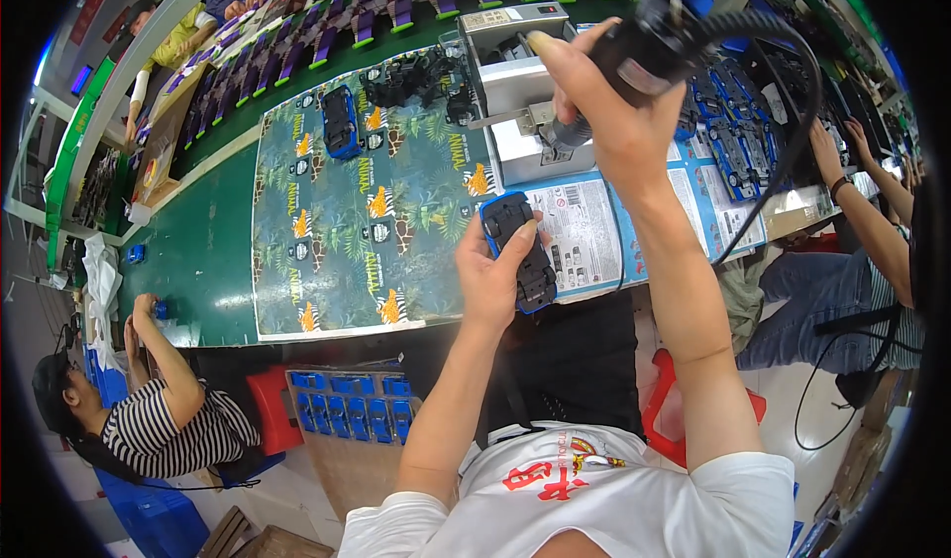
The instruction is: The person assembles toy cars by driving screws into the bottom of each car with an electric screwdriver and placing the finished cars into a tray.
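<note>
The left hand (492, 279) closes around a small toy car (520, 251), a blue moulded plastic body turned belly-up so that its flat black chassis and dark wheels face the camera; the thumb presses along the left flank of the car and the other fingers wrap behind it, so the car sits upright in the palm with its front end poking above the fingertips. Its plastic looks smooth and glossy, the underside matt. Up and to the right of those fingers, the right hand (606, 112) grips a black electric screwdriver (634, 53), a chunky cylindrical tool with a ribbed collar and a grey tip pointing down toward a boxy grey metal machine (515, 73); the fingers are wrapped tight around the barrel, and a coiled black cable (792, 73) loops away from its top. The tool's tip hangs well above the car, apart from it. Beneath both hands lies a glossy printed card sheet (347, 231) with jungle leaves and striped animals, spread on the green surface (198, 251). A second blue toy car (341, 122) rests on that sheet, far beyond the left fingers. Below the left forearm, a cardboard tray of blue car bodies (352, 409) stands in rows.
</note>
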Demonstrator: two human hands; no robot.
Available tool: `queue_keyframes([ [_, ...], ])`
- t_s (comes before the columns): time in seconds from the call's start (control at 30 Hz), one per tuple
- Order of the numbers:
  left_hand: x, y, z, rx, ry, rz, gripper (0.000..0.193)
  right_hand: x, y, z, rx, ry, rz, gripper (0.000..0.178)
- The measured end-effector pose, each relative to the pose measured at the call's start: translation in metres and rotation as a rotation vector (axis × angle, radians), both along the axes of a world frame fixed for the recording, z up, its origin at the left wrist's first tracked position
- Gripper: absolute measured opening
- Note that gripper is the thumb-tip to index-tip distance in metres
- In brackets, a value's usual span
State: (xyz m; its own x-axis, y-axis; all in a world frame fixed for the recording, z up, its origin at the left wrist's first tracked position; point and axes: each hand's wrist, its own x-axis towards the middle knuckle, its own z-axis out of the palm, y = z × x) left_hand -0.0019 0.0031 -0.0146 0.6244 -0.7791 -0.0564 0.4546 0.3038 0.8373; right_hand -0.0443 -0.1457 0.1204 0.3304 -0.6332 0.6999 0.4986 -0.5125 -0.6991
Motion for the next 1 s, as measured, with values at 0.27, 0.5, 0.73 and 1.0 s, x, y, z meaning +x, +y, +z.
queue_keyframes([
  [0.27,0.002,0.003,-0.005,-0.012,0.005,-0.011,0.024,-0.012,0.003,0.009,0.226,0.144,0.107,0.022],
  [0.5,-0.001,0.007,-0.004,0.002,-0.028,0.006,0.022,-0.059,0.038,-0.002,0.145,-0.226,0.454,0.027],
  [0.73,-0.003,0.005,-0.009,-0.013,-0.045,0.038,0.019,-0.051,0.051,-0.013,0.144,-0.225,0.468,0.028],
  [1.0,0.000,-0.001,-0.002,-0.042,-0.025,0.044,0.021,-0.039,0.053,-0.016,0.141,-0.205,0.423,0.024],
])
